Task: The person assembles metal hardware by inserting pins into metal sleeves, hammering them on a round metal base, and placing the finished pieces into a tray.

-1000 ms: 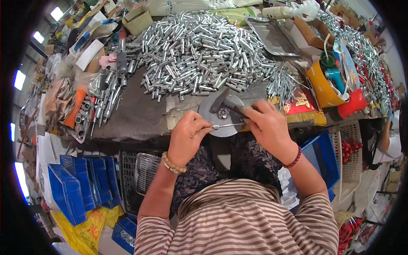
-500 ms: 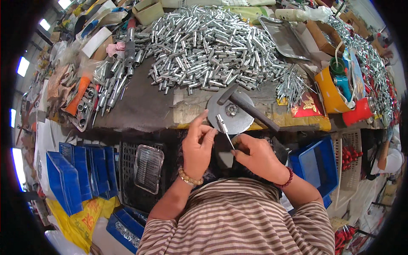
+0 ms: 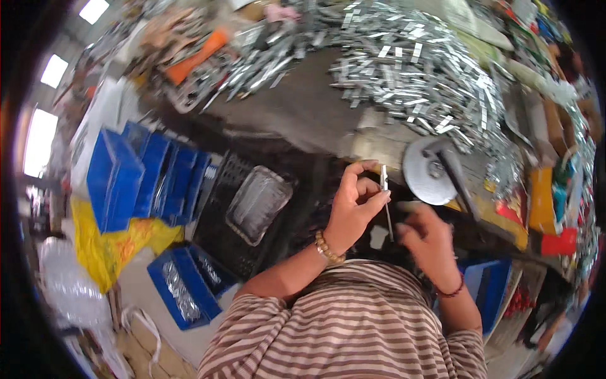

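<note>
My left hand (image 3: 355, 208) pinches a small shiny metal tube (image 3: 384, 178) between thumb and fingers, upright in front of my body. A thin metal rod (image 3: 389, 218) runs down from the tube's lower end. To its right is my right hand (image 3: 432, 241), smeared by motion. Its thumb and forefinger are apart, and it is off the rod. Beyond my hands, a round grey metal disc (image 3: 421, 180) lies at the bench edge, with a hammer (image 3: 453, 174) resting across it.
A big heap of metal tubes (image 3: 410, 69) covers the bench beyond, with thin rods (image 3: 502, 164) at its right. Tools and an orange-handled one (image 3: 199, 57) lie at left. Blue bins (image 3: 113, 183), a black crate (image 3: 218, 215) holding a foil-like tray (image 3: 259, 205), and another blue bin (image 3: 495, 290) flank me.
My right hand has let go of the rod and drawn away to the right. The left hand keeps the tube. The view has turned toward the left.
</note>
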The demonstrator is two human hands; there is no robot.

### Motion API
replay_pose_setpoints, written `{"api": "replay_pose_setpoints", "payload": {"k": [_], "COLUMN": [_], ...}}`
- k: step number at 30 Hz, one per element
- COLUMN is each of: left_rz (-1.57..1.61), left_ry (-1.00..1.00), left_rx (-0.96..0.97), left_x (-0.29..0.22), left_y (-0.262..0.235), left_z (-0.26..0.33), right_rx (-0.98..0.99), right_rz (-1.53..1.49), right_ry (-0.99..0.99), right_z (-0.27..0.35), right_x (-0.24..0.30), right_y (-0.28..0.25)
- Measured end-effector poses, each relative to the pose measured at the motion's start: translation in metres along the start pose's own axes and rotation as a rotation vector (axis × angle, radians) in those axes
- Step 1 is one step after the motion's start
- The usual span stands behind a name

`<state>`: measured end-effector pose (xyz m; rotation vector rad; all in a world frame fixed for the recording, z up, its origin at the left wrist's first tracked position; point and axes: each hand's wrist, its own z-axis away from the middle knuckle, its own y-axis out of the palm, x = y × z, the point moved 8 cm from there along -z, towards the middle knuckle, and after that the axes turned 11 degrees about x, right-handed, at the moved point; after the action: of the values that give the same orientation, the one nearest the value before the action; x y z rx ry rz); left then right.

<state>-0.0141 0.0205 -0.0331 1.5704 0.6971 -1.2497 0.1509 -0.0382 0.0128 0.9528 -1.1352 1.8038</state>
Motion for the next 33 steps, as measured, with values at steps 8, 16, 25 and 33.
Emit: {"api": "replay_pose_setpoints", "payload": {"k": [8,16,25,33], "left_rz": [-0.284,-0.632,-0.901,-0.995], "left_ry": [-0.032,-0.426,-0.483,0.391], "left_rx": [-0.688,-0.943,-0.922,-0.910], "left_x": [0.065,0.163,0.189,0.074], "left_y": [-0.231,-0.371,-0.410,-0.373], "left_z": [0.073,0.128,0.102,0.114], "right_rx": [-0.253,-0.274,-0.339,-0.227], "right_rz": [-0.231,-0.162,-0.132,-0.053], "right_ry": [-0.115,-0.090,-0.096,-0.166], "right_z": [-0.012,-0.017,-0.009,-0.017], "right_x": [-0.035,-0.030,-0.031,-0.009], "right_y": [-0.054,-0.046,-0.047,-0.036]}}
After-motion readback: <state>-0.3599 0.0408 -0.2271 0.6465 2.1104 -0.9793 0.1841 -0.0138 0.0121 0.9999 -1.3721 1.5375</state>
